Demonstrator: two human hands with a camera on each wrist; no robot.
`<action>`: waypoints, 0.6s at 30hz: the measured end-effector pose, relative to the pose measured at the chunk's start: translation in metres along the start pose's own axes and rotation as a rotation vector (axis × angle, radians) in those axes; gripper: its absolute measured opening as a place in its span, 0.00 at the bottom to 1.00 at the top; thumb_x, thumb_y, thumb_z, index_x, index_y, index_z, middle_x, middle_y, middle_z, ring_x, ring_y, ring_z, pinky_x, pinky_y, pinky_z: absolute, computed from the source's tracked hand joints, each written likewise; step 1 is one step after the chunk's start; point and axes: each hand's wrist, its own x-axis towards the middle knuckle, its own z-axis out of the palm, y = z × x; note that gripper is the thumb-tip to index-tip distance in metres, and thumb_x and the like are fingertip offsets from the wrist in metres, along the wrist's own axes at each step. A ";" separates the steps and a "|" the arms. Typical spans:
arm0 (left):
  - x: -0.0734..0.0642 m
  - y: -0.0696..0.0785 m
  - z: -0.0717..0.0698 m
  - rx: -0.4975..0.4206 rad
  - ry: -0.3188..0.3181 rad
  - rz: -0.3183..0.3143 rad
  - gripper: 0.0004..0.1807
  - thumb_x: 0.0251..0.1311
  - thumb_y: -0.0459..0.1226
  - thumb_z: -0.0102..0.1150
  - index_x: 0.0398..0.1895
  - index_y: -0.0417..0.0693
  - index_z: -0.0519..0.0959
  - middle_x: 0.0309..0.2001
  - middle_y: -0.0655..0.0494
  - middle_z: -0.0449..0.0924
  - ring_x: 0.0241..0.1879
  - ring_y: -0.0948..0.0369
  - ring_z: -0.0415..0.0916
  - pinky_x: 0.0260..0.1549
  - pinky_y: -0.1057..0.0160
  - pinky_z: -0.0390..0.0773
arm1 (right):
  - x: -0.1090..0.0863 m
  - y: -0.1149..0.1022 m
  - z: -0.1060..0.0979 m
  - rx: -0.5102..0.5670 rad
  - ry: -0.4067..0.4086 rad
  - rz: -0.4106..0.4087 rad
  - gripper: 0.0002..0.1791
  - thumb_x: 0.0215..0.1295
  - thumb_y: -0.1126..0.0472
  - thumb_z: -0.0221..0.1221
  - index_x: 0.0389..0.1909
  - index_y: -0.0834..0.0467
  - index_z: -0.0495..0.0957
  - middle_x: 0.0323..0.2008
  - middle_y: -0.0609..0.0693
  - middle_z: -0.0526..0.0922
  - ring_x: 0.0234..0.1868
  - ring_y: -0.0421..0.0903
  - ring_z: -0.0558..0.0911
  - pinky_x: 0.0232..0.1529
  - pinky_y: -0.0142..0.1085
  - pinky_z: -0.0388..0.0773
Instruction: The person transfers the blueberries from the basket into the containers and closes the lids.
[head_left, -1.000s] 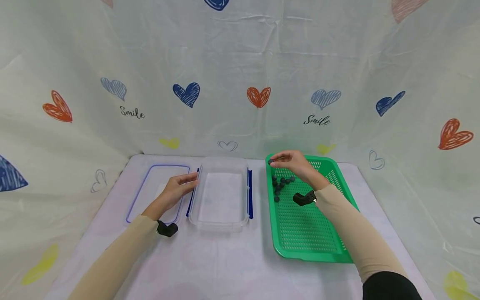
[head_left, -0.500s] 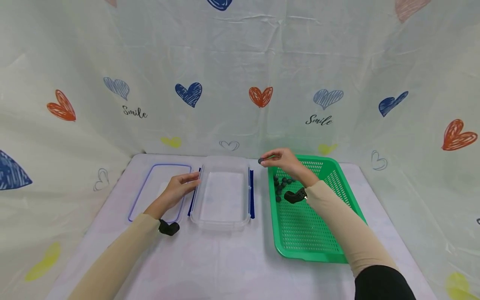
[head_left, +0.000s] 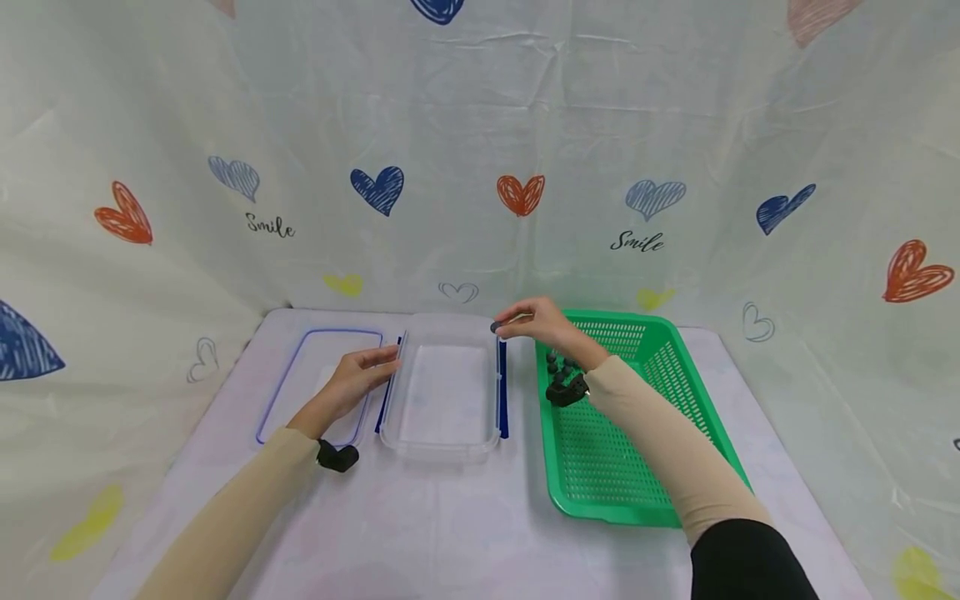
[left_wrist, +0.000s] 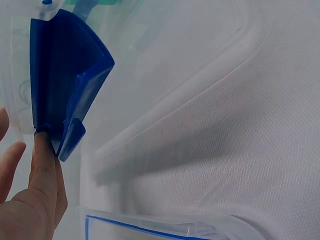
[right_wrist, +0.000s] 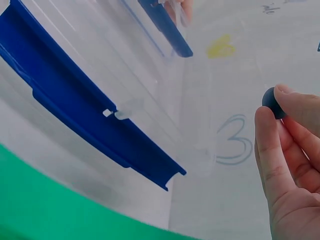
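Note:
My right hand (head_left: 536,321) pinches a small dark blueberry (right_wrist: 272,103) between thumb and fingertips. In the head view the berry is above the far right corner of a clear plastic box (head_left: 450,442). That box is uncovered, with blue side latches (right_wrist: 75,95) hanging outward. At its left side is my left hand (head_left: 352,383), fingers extended and fingertips touching the edge near the left latch (left_wrist: 65,80). Several more blueberries (head_left: 555,368) lie in the green basket (head_left: 555,467) at right, partly hidden behind the right wrist's camera.
A clear lid with a blue seal (head_left: 273,400) lies flat left of the box, partly beneath the left forearm. The right forearm reaches across the basket. A white curtain printed with hearts (head_left: 465,125) hangs behind the table (head_left: 420,533).
My right hand has carried the blueberry leftward, from over the basket's far left corner to the box's far right corner. The left hand stays at the box's side.

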 end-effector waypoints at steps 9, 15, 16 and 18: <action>-0.002 0.001 0.002 0.001 0.009 0.005 0.31 0.68 0.37 0.62 0.71 0.37 0.67 0.70 0.40 0.65 0.59 0.62 0.74 0.59 0.64 0.73 | 0.010 -0.002 0.018 0.003 -0.030 -0.023 0.14 0.63 0.65 0.68 0.47 0.66 0.83 0.45 0.57 0.84 0.43 0.50 0.85 0.56 0.51 0.79; -0.003 0.002 0.002 0.011 0.006 0.009 0.31 0.68 0.38 0.62 0.71 0.37 0.67 0.71 0.40 0.65 0.60 0.60 0.73 0.60 0.64 0.73 | 0.015 0.000 0.025 -0.019 -0.047 -0.032 0.12 0.63 0.64 0.68 0.46 0.64 0.84 0.45 0.55 0.82 0.42 0.49 0.85 0.54 0.44 0.80; -0.003 0.002 0.001 0.013 0.007 0.008 0.31 0.68 0.38 0.62 0.71 0.37 0.67 0.71 0.41 0.65 0.60 0.60 0.73 0.60 0.64 0.73 | 0.016 0.001 0.026 -0.020 -0.049 -0.033 0.12 0.63 0.64 0.68 0.45 0.64 0.84 0.44 0.55 0.82 0.42 0.49 0.85 0.54 0.43 0.80; -0.003 0.003 0.001 0.010 0.009 0.005 0.31 0.68 0.37 0.62 0.71 0.37 0.67 0.71 0.41 0.65 0.61 0.59 0.72 0.60 0.64 0.73 | 0.017 0.002 0.027 -0.014 -0.051 -0.033 0.11 0.63 0.64 0.68 0.45 0.63 0.84 0.44 0.55 0.82 0.41 0.49 0.85 0.54 0.43 0.80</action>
